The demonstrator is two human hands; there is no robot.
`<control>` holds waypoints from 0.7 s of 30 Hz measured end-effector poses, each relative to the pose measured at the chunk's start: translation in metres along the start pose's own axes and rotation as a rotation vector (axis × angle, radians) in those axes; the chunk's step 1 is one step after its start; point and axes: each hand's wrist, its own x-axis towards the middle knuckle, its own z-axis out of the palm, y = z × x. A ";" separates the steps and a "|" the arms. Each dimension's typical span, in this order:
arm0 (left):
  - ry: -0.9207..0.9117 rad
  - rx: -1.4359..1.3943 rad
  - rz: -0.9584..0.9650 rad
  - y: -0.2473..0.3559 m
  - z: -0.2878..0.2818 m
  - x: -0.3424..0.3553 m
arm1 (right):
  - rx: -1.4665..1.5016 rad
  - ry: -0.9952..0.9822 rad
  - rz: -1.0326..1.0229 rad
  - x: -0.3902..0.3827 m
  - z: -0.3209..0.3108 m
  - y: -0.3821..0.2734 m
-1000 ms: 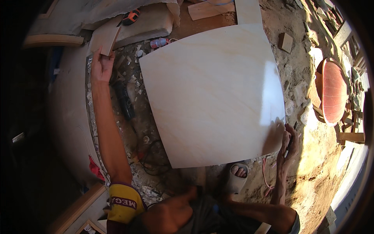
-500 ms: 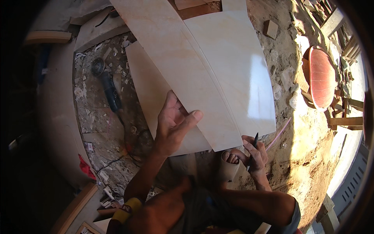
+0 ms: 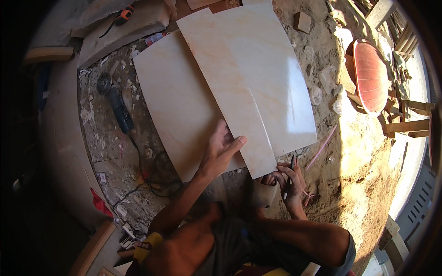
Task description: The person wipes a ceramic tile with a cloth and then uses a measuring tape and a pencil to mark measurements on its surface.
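A long, narrow strip of glossy cream tile [image 3: 230,92] lies across two wider cream tiles, one at left [image 3: 168,87] and one at right [image 3: 276,69]. My left hand [image 3: 220,149] grips the strip's left edge near its lower end, thumb on top and fingers curled underneath, partly hidden. At the strip's lower right corner is my right hand [image 3: 293,184], closed around a slim dark pen [image 3: 292,163] with a pale lower end. Its fingertips are at the tile's corner; whether they touch it I cannot tell. My foot shows just below the strip's near end.
An angle grinder [image 3: 119,108] with its black cord lies on rubble at left. An orange-black tape measure [image 3: 124,15] rests on a pale slab. Right of the tiles are a small block [image 3: 302,21], a pink straw-like stick [image 3: 321,147] and a red basin [image 3: 371,76] amid wood scraps.
The strip's far end has swung right and come down over the right tile, exposing more of the left one. My left hand keeps hold of its edge; the pen stays in my right hand.
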 end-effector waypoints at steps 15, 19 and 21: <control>0.014 0.014 -0.014 -0.020 0.000 0.020 | 0.046 -0.028 -0.015 -0.004 0.008 0.019; 0.085 0.143 -0.080 -0.017 0.013 0.022 | 0.064 -0.071 0.058 -0.009 0.000 0.030; 0.115 0.131 -0.065 -0.013 0.015 0.022 | 0.042 -0.064 0.036 -0.008 0.004 0.037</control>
